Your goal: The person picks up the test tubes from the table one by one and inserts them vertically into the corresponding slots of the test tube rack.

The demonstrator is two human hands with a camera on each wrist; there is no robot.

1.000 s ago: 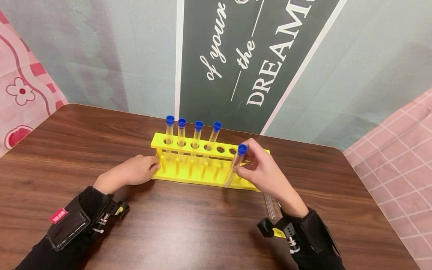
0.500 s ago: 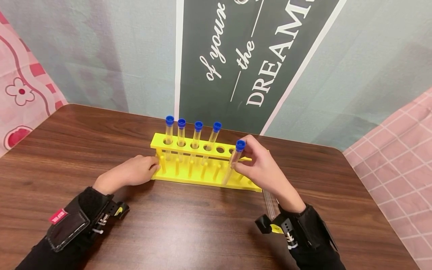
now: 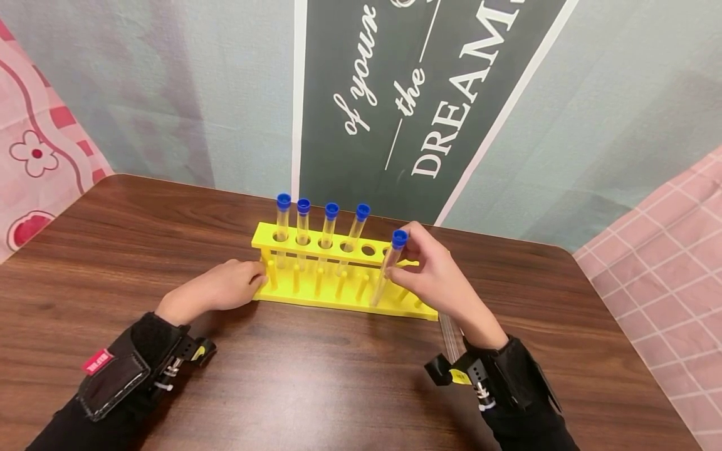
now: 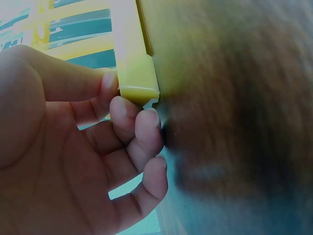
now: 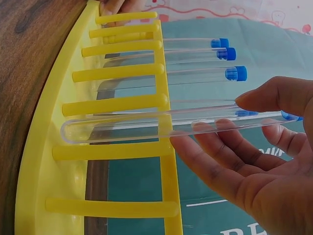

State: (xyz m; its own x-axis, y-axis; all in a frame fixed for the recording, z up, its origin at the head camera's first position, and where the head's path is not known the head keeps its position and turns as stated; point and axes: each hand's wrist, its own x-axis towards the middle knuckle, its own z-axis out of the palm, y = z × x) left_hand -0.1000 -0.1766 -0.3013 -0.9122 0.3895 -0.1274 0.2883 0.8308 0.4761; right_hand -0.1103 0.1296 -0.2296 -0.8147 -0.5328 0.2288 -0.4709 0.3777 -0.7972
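A yellow test tube rack [image 3: 316, 303] stands on the table. My left hand [image 3: 222, 285] pinches its left end between thumb and fingers; the left wrist view shows the rack's corner [image 4: 139, 81] there. My right hand [image 3: 437, 275] holds a clear test tube [image 3: 384, 275] with a blue cap [image 3: 399, 237]. This tube slants in front of the rack's right part, its rounded bottom close to the base. In the right wrist view, the held tube [image 5: 117, 128] appears between two pegs, in front of the top bar. Several blue-capped tubes [image 3: 328, 227] stand in the rack's left holes.
Clear tubes [image 3: 449, 338] without visible caps lie on the brown table [image 3: 316, 388], partly hidden under my right wrist. Holes [image 3: 368, 250] show in the rack's top bar right of the standing tubes. A curtain [image 3: 242, 94] hangs behind the table.
My right hand has shifted slightly up and left with the tube, whose bottom now appears over the rack's base instead of at its front edge. The left hand has stayed in place.
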